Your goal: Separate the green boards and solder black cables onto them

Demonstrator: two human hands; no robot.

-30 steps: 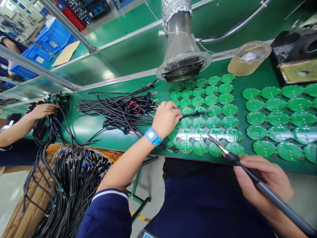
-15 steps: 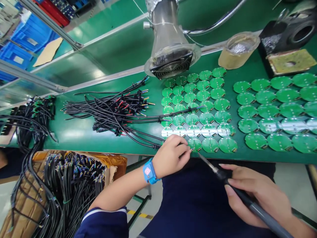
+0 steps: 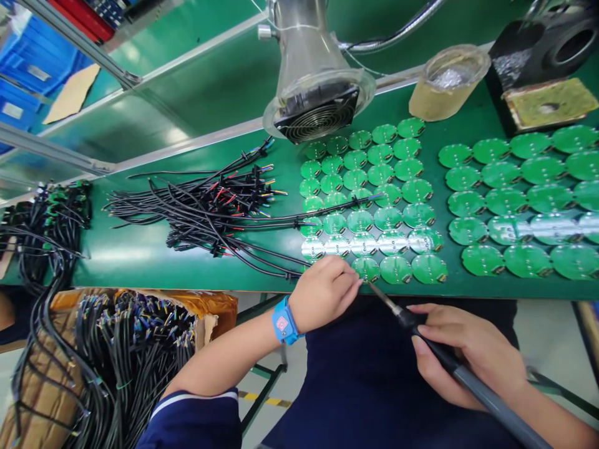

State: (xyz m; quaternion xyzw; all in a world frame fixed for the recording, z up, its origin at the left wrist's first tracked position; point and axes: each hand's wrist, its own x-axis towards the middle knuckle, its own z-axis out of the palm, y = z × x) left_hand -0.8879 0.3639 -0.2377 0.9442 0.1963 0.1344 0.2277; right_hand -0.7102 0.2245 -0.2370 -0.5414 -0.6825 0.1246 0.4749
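Observation:
My left hand (image 3: pixel 325 293), wearing a blue wrist strap (image 3: pixel 285 321), is closed in a pinch at the table's front edge. A black cable (image 3: pixel 276 269) runs in under its fingers, and its end is mostly hidden there. Round green circuit boards (image 3: pixel 396 270) lie in rows beside and beyond these fingertips. In my right hand (image 3: pixel 468 349) is a soldering iron (image 3: pixel 440 352), gripped like a pen. Its tip points up and left, close to my left fingertips; whether it touches anything I cannot tell.
A heap of black cables (image 3: pixel 210 206) lies left of the boards. Above them hangs a fume extractor (image 3: pixel 318 106). Behind stand a tan pot (image 3: pixel 435 93) and a yellow sponge (image 3: pixel 550 103). A cardboard box (image 3: pixel 219 308) full of cables is at lower left.
My right hand and the soldering iron have moved slightly left, bringing the tip closer to my left fingertips. My left hand stays almost still. The whole view has shifted a little.

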